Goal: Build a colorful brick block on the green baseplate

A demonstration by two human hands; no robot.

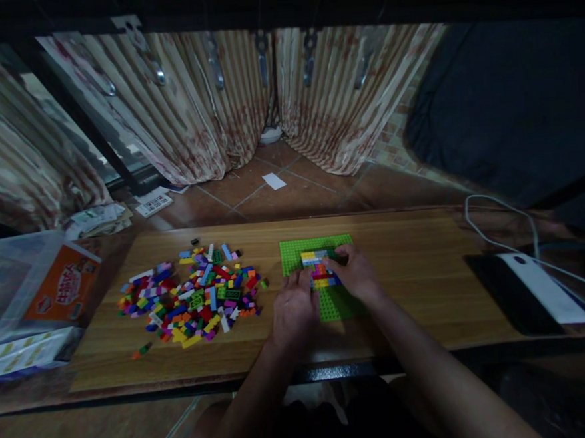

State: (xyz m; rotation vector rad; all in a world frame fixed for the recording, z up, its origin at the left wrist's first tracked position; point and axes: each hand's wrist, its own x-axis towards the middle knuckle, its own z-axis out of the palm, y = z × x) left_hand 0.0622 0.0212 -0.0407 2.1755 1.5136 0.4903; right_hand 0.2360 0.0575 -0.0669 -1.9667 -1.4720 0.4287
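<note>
A green studded baseplate (289, 248) lies on the wooden table, with a low block of multicoloured building bricks (319, 270) in its middle. My left hand (294, 305) lies over the plate's left side, its fingers together and curled against the block's left edge. From the right, my right hand (357, 274) has its thumb on top of the block and its index finger at the far right corner, where dark green bricks show. Thumb and finger are closed on the bricks there. The fingers hide part of the block, and any single loose brick is too small to make out.
Loose bricks (192, 296) are heaped on the left of the wooden table (416, 270). Beyond the left edge stands a clear plastic box (16, 278) with an orange label. A black-and-white flat object (518, 290) and a white cable (504, 196) lie on the right.
</note>
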